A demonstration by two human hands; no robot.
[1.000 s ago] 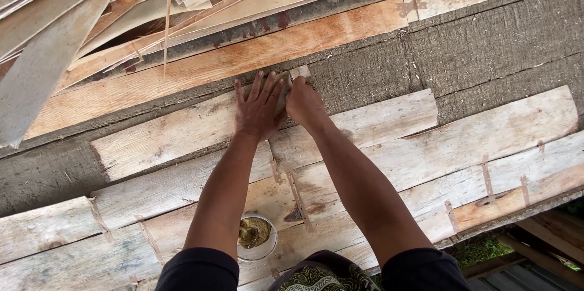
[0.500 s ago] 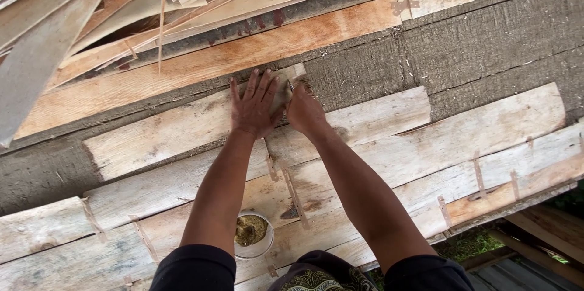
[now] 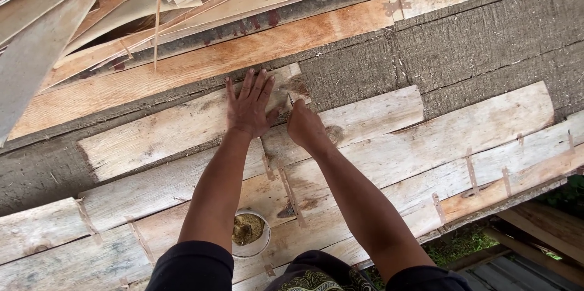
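My left hand lies flat with fingers spread on a pale veneer strip, pressing it down on the dark rough sheet. My right hand is closed beside it, pinching a small thin blade or tool whose tip touches the strip's right end near a knot. Both forearms reach forward from the bottom of the head view.
Overlapping pale veneer strips joined with small tape pieces cover the near side. A small white cup of brownish stuff sits between my arms. Loose veneer sheets pile at the far left. The bench edge drops off at the right.
My right hand has drawn back slightly toward me and closed more around the small tool. The left hand stays flat on the strip.
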